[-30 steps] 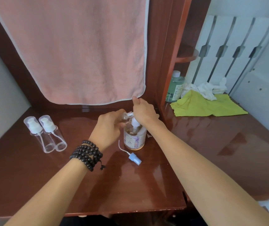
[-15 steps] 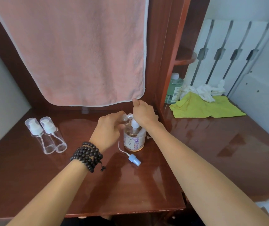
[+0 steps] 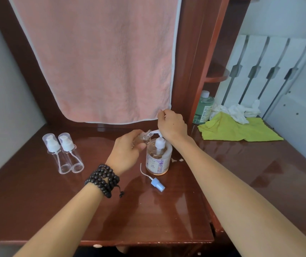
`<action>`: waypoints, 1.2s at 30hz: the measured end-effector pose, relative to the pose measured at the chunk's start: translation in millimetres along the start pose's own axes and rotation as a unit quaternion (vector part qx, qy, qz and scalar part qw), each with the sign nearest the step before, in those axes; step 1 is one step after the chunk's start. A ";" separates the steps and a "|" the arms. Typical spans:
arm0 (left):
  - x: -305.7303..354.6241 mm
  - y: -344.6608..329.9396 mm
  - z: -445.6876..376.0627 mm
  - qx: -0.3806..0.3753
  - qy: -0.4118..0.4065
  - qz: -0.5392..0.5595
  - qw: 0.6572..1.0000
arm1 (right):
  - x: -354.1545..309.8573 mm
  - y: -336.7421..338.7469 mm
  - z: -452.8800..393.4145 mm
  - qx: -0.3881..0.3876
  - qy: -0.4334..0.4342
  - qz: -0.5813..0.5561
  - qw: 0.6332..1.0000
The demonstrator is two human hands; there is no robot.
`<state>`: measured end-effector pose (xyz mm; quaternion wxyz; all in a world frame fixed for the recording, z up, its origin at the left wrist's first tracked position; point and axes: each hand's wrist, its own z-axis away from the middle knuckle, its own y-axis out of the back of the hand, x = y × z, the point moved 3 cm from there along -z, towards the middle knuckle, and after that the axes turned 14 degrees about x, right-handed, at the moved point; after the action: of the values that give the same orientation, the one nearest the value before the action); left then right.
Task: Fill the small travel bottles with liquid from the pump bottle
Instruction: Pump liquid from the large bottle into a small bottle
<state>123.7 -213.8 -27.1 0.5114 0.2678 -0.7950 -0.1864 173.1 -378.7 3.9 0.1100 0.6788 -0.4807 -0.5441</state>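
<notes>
At the left of the frame two small bottles point(image 3: 63, 153) lie on the table point(image 3: 37, 201), in the middle the left hand point(image 3: 128, 151) grips one small bottle point(image 3: 145, 136) at the spout of the pump bottle point(image 3: 158, 156), and the right hand point(image 3: 172, 125) curls over the pump, with a blue cap point(image 3: 157, 184) lying just below.

Pump bottle point(image 3: 158, 158): clear w/ amber liquid, white pump, purple floral label. Loose cap point(image 3: 157, 184): light blue. Two travel bottles point(image 3: 63, 151): clear, white tops. Towel point(image 3: 100, 58): pink, white edging. Cloth point(image 3: 237, 128): lime green. Desk point(image 3: 37, 201): glossy red-brown. Bracelet point(image 3: 103, 179): dark beads.
</notes>
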 end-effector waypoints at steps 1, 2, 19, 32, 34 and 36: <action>-1.1 0.9 1.8 0.000 0.009 0.006 1.000 | -0.8 0.8 -0.3 0.006 0.008 -0.008 1.000; -0.9 2.4 3.7 0.002 0.016 0.015 1.000 | -1.1 1.5 -0.6 0.011 0.012 -0.017 1.000; -17.5 51.8 35.9 0.056 0.094 0.142 0.984 | 18.9 22.4 110.1 -0.143 0.232 -0.045 0.961; -28.1 55.9 43.3 0.046 0.109 0.142 0.983 | 29.5 4.6 119.8 -0.229 0.191 0.121 0.947; -29.8 56.8 42.7 0.045 0.112 0.143 0.982 | 13.5 28.9 100.7 -0.197 0.147 0.025 0.969; -32.2 56.0 41.9 0.043 0.113 0.141 0.983 | -6.4 58.0 86.3 -0.179 0.101 -0.052 0.977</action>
<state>83.1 -149.0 -35.3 0.6068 0.1945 -0.7692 -0.0467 69.7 -371.3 13.8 0.2493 0.7240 -0.3258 -0.5546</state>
